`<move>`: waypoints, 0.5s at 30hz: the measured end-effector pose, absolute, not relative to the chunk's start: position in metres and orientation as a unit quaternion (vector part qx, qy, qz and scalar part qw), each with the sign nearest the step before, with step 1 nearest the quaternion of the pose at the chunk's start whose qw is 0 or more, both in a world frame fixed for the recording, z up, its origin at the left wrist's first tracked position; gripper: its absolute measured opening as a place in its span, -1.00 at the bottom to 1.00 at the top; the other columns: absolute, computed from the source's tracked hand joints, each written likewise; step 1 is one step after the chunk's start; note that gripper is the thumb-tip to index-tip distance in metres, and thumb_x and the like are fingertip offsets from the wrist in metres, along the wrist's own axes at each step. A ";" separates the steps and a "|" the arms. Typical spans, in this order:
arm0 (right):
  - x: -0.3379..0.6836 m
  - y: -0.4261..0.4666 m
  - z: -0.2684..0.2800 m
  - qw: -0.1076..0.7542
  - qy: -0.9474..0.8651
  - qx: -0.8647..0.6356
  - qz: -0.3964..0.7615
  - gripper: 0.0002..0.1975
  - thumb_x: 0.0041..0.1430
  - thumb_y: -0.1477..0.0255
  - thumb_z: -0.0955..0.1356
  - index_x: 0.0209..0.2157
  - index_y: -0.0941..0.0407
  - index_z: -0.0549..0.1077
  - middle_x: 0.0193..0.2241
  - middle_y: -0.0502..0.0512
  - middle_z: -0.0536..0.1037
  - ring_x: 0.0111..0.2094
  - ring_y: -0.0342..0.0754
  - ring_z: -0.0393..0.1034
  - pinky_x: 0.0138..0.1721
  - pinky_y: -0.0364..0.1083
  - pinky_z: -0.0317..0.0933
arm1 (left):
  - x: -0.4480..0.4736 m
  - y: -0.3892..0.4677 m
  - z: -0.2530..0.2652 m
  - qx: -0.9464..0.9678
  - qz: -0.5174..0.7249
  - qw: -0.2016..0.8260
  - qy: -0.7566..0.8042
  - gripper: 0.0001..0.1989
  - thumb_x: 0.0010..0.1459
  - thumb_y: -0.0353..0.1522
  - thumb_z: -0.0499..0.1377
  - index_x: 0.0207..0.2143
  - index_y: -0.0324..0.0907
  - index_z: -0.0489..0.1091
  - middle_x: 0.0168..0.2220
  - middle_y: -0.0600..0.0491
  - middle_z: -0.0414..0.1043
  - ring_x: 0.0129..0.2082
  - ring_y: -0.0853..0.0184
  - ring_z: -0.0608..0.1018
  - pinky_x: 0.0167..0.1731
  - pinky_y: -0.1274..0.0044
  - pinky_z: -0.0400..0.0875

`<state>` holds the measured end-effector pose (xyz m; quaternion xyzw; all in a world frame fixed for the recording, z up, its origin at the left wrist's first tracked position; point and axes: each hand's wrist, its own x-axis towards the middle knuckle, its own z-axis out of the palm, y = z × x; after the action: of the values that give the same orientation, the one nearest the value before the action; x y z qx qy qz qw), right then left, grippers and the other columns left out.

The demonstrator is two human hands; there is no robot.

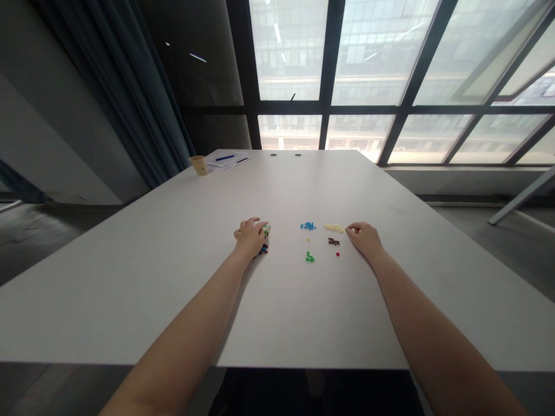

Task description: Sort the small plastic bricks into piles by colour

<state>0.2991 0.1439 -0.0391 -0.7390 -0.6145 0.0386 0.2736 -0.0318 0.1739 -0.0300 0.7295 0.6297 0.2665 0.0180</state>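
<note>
Worktop (277, 312): white, beneath both grips.
Left grip (250, 238): fingers loosely bent; hold cannot be told.
Right grip (365, 237): narrow, thumb and finger drawn near; pinched piece cannot be told.
Cup (200, 166): tan, well beyond left grip, leftward.
Mixed pile (264, 249): small pieces, partly hidden by left grip.
Pale-yellow row (335, 229): at right grip's fingertips, leftward.
Blue cluster (309, 226), green cluster (309, 257): between grips, green nearer wearer.
Brown pieces (333, 241): left of right grip.
Red piece (337, 254): left of right grip, nearer wearer.
Single yellow piece (308, 240): between grips.

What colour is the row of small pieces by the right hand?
Pale yellow: the row of small pieces shows best in the head view.
</note>
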 end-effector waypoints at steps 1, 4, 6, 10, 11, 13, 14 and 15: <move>0.299 0.143 -0.038 0.280 -0.614 -0.737 0.039 -0.74 -0.05 0.34 0.24 -0.45 0.14 0.51 -0.54 0.06 0.42 -0.51 -0.13 0.22 -0.44 -0.16 0.06 | -0.030 0.173 -0.031 0.735 0.240 0.014 0.634 -0.70 0.05 -0.41 -0.01 -0.21 -0.01 0.43 0.00 -0.01 0.28 0.00 0.11 0.23 -0.11 0.20 0.14; 0.299 0.141 -0.036 0.293 -0.613 -0.733 0.043 -0.73 -0.05 0.33 0.24 -0.44 0.15 0.52 -0.54 0.06 0.42 -0.51 -0.13 0.23 -0.44 -0.16 0.06 | -0.028 0.170 -0.030 0.745 0.199 0.006 0.637 -0.75 0.08 -0.31 0.00 -0.26 0.04 0.45 0.04 0.05 0.25 0.04 0.13 0.18 -0.07 0.18 0.05; 0.298 0.141 -0.036 0.295 -0.615 -0.730 0.044 -0.73 -0.06 0.33 0.24 -0.44 0.15 0.51 -0.53 0.07 0.43 -0.50 -0.13 0.23 -0.43 -0.16 0.06 | -0.028 0.169 -0.028 0.748 0.191 0.006 0.635 -0.78 0.07 -0.26 0.04 -0.31 0.04 0.47 0.01 0.06 0.28 0.03 0.13 0.19 -0.07 0.19 0.04; 0.297 0.142 -0.038 0.293 -0.622 -0.725 0.043 -0.74 -0.06 0.34 0.23 -0.46 0.15 0.51 -0.54 0.06 0.42 -0.49 -0.13 0.24 -0.42 -0.16 0.07 | -0.029 0.169 -0.026 0.755 0.198 0.006 0.625 -0.84 0.02 -0.30 0.10 -0.41 0.02 0.49 -0.08 0.08 0.36 -0.03 0.16 0.23 -0.10 0.23 0.04; 0.298 0.142 -0.038 0.293 -0.623 -0.724 0.042 -0.74 -0.05 0.34 0.23 -0.47 0.15 0.51 -0.54 0.06 0.42 -0.49 -0.13 0.24 -0.42 -0.16 0.07 | -0.028 0.169 -0.026 0.758 0.201 0.004 0.620 -0.84 0.02 -0.31 0.10 -0.43 0.01 0.49 -0.10 0.08 0.38 -0.04 0.16 0.24 -0.11 0.24 0.04; 0.298 0.143 -0.039 0.294 -0.626 -0.722 0.038 -0.74 -0.05 0.34 0.23 -0.47 0.15 0.51 -0.54 0.06 0.42 -0.50 -0.13 0.24 -0.42 -0.16 0.07 | -0.027 0.169 -0.025 0.767 0.209 0.004 0.607 -0.84 0.02 -0.34 0.09 -0.44 -0.02 0.48 -0.13 0.07 0.40 -0.06 0.17 0.26 -0.12 0.26 0.05; 0.298 0.143 -0.039 0.294 -0.627 -0.720 0.037 -0.74 -0.05 0.34 0.23 -0.47 0.15 0.51 -0.55 0.06 0.42 -0.50 -0.13 0.24 -0.42 -0.16 0.07 | -0.026 0.168 -0.025 0.771 0.212 0.007 0.601 -0.84 0.03 -0.36 0.09 -0.43 -0.03 0.47 -0.15 0.06 0.42 -0.07 0.18 0.28 -0.14 0.28 0.07; 0.298 0.143 -0.038 0.295 -0.628 -0.719 0.035 -0.74 -0.05 0.34 0.23 -0.46 0.15 0.51 -0.55 0.06 0.42 -0.50 -0.13 0.24 -0.42 -0.16 0.07 | -0.025 0.168 -0.024 0.775 0.215 0.013 0.594 -0.84 0.03 -0.37 0.08 -0.42 -0.05 0.47 -0.18 0.05 0.43 -0.09 0.19 0.30 -0.16 0.31 0.09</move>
<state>0.2983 0.1432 -0.0385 -0.7194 -0.6278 0.0355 0.2950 -0.0251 0.1678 -0.0240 0.7753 0.5937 0.2153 0.0128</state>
